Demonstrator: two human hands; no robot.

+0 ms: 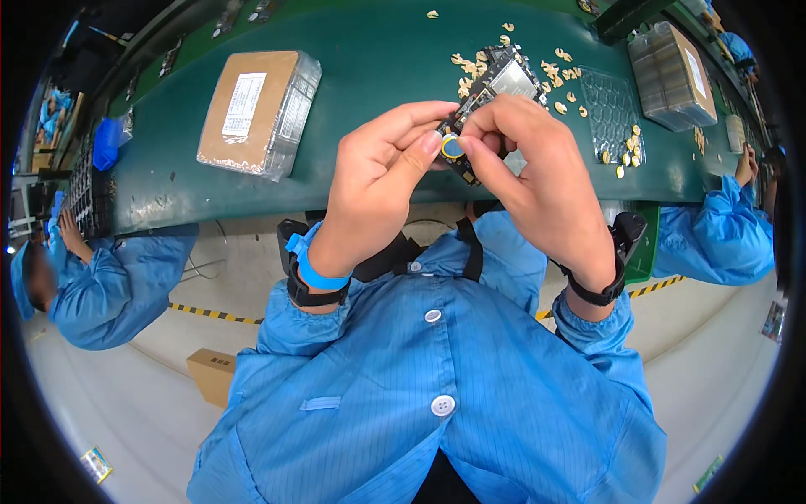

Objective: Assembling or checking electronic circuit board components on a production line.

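The left thumb and fingers are clamped on the near end of a dark circuit board [512, 80], the left hand [374, 181] supporting it from the nine o'clock side. A small round piece [452, 148], blue with a yellow rim, sits at that end, its face toward the viewer. The left thumb's tip lies at its ten o'clock edge. The right hand [537, 164] comes in from the other side, thumb and index finger close together at the round piece's two o'clock edge; whether they pinch it or only press there cannot be told.

From the round piece the board runs toward one o'clock, partly behind the right hand, with a pale rectangular plate on it. Small cream-coloured pieces [466, 86] lie scattered on the green table [378, 67] on both sides of the board's far end.

Farther out, between two and three o'clock from the fingers, lies a clear moulded tray [609, 105], with small gold-toned pieces [621, 158] at its near end. Beyond it, at two o'clock, stands a wrapped stack [672, 76]; between nine and ten, a wrapped brown package [252, 109] with a white label. Co-workers in blue sit at eight o'clock and past three.
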